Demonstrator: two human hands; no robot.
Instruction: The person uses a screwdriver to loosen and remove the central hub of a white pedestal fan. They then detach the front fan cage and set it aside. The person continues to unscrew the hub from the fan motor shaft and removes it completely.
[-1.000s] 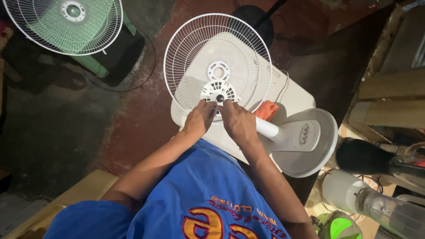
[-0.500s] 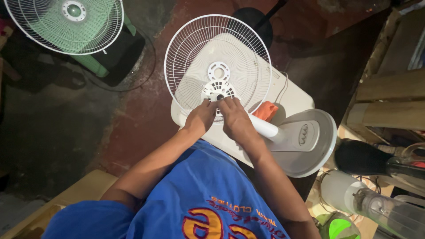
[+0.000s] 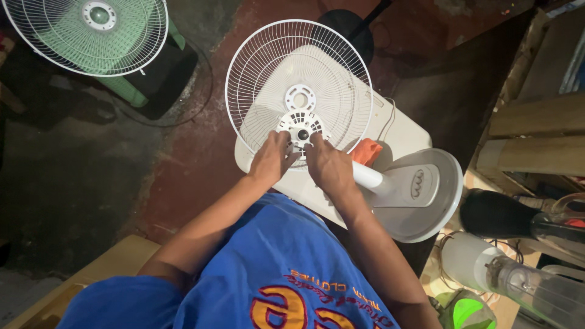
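A white desk fan lies tilted on a white board (image 3: 407, 129). Its rear wire guard (image 3: 298, 85) faces up at me, and the slotted motor front (image 3: 300, 127) with its dark shaft sits in the guard's middle. My left hand (image 3: 272, 159) grips the motor housing from the left below the guard. My right hand (image 3: 326, 164) holds it from the right, where the white neck runs down to the round grey-white base (image 3: 420, 194). An orange rag (image 3: 368, 151) lies just right of my right hand.
A second fan guard over green blades (image 3: 91, 30) rests on a green stool at top left. A black stand base (image 3: 347, 30) sits behind. Wooden shelves (image 3: 536, 134), a dark jar (image 3: 496, 214) and a clear blender jar (image 3: 518, 280) crowd the right. A wooden bench edge (image 3: 103, 268) shows at lower left.
Both hands stay on the motor housing; the fingers have shifted slightly around it. The view has barely moved.
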